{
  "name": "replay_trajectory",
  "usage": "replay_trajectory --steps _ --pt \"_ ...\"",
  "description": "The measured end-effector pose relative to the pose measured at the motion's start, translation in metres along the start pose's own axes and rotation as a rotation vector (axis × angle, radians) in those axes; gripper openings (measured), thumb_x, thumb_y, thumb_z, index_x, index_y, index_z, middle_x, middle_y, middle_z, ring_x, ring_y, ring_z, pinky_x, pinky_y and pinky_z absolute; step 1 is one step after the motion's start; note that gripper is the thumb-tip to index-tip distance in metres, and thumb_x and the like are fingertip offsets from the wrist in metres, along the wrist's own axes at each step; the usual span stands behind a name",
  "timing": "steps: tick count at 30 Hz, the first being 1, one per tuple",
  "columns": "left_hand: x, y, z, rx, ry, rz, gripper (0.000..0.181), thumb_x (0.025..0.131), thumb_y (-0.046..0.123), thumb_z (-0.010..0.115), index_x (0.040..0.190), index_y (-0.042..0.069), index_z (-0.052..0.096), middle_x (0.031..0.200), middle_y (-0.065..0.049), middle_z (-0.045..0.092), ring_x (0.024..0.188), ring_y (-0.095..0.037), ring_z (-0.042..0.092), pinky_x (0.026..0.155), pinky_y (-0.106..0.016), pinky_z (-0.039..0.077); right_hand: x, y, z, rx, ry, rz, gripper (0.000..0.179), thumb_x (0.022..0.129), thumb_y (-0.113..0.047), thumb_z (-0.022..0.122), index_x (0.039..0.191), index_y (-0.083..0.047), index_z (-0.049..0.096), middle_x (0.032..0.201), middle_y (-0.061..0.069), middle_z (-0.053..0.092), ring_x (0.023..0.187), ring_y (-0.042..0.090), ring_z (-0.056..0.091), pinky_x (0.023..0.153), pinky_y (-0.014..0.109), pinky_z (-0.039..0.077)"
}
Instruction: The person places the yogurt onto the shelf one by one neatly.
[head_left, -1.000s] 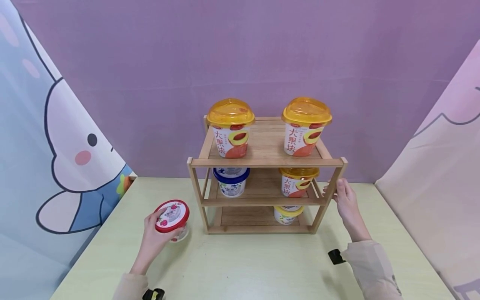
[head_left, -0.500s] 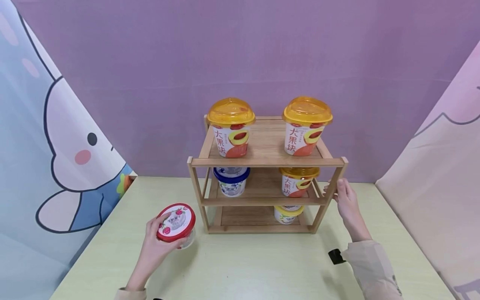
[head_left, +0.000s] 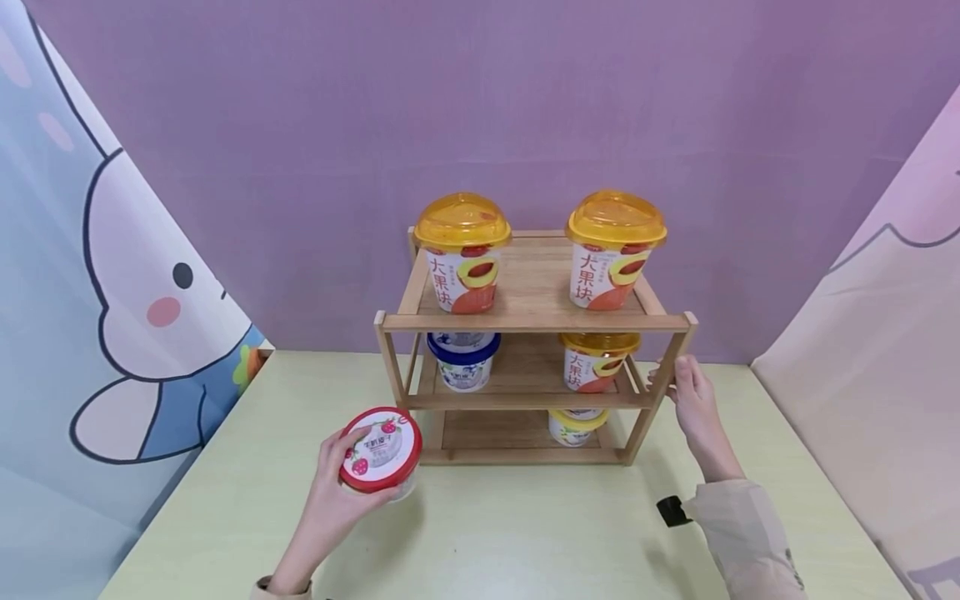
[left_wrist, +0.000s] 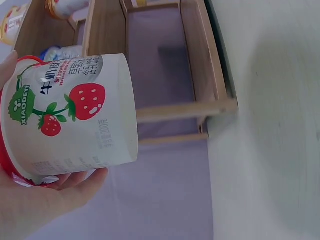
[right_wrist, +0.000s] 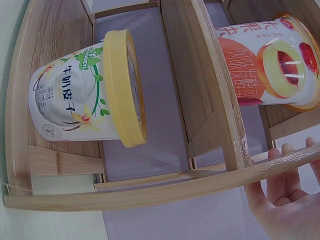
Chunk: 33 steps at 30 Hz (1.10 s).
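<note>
My left hand (head_left: 333, 502) grips a red-lidded strawberry yogurt cup (head_left: 381, 450) by its lid edge, fingers on one side and thumb on the other. It is held above the table, in front of the left leg of a three-level wooden shelf rack (head_left: 525, 323). In the left wrist view the cup (left_wrist: 70, 117) shows its strawberry print and pale base, pointing toward the lowest level. At the rack's right side, my right hand (head_left: 697, 412) holds the front post (right_wrist: 210, 186), its fingers curled around it.
Two yellow-lidded peach cups (head_left: 463, 279) (head_left: 609, 275) stand on the top level. A blue-lidded cup (head_left: 463, 371) and another peach cup (head_left: 592, 371) sit on the middle one. A yellow-lidded cup (right_wrist: 75, 97) stands at the bottom right. Behind the table (head_left: 487, 533) hangs purple cloth (head_left: 487, 100).
My left hand has carried the red-lidded cup rightward, up to the rack's left front, tilting its lid more toward the camera. My right hand has stayed on the post.
</note>
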<state>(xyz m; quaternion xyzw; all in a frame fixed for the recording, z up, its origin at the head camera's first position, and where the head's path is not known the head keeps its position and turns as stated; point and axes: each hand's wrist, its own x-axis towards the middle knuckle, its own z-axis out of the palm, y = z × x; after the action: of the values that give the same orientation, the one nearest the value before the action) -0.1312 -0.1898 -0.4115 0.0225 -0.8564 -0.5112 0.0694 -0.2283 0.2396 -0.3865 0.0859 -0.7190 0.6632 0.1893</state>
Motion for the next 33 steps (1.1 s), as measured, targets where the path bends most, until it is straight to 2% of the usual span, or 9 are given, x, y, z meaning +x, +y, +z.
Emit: replay_trajectory --steps 5,12,19,27,33 --pt "0.000 0.004 0.014 -0.013 -0.007 0.057 0.079 0.059 0.025 0.082 0.126 0.016 0.040 0.130 -0.013 0.027 0.114 -0.034 0.034 0.083 -0.047 0.044 0.000 -0.002 -0.001 -0.013 -0.002 0.009 0.024 0.095 -0.033 0.031 0.089 -0.017 0.047 0.081 -0.004 0.055 0.077 0.003 0.055 0.073 0.012 0.043" --pt "0.004 0.005 0.034 -0.064 -0.061 0.055 0.079 0.057 0.025 0.083 0.125 0.022 0.043 0.131 -0.009 0.027 0.115 -0.033 0.033 0.084 -0.046 0.043 0.000 -0.002 -0.001 -0.027 -0.003 0.009 0.025 0.095 -0.033 0.031 0.088 -0.016 0.047 0.081 -0.004 0.056 0.078 0.003 0.055 0.073 0.012 0.043" --pt "0.009 0.002 0.051 -0.073 -0.091 0.129 0.076 0.055 0.021 0.084 0.122 0.019 0.047 0.130 -0.010 0.029 0.114 -0.033 0.037 0.088 -0.049 0.039 0.000 -0.001 -0.001 -0.032 -0.006 0.007 0.026 0.095 -0.033 0.030 0.088 -0.015 0.047 0.080 -0.008 0.056 0.078 0.003 0.055 0.073 0.011 0.043" --pt "0.019 0.001 0.069 -0.094 -0.174 0.133 0.078 0.055 0.022 0.084 0.123 0.019 0.046 0.131 -0.012 0.029 0.113 -0.032 0.038 0.087 -0.047 0.040 0.000 -0.002 0.000 -0.043 -0.008 0.004 0.026 0.095 -0.033 0.029 0.090 -0.015 0.047 0.080 -0.011 0.054 0.078 0.003 0.055 0.072 0.012 0.043" --pt "0.031 -0.003 0.078 -0.073 -0.195 0.166 0.077 0.055 0.023 0.084 0.122 0.018 0.046 0.128 -0.012 0.033 0.110 -0.031 0.041 0.086 -0.046 0.041 0.000 -0.001 0.000 -0.039 -0.010 -0.008 0.025 0.096 -0.032 0.029 0.091 -0.015 0.047 0.080 -0.011 0.055 0.078 0.003 0.055 0.072 0.012 0.043"
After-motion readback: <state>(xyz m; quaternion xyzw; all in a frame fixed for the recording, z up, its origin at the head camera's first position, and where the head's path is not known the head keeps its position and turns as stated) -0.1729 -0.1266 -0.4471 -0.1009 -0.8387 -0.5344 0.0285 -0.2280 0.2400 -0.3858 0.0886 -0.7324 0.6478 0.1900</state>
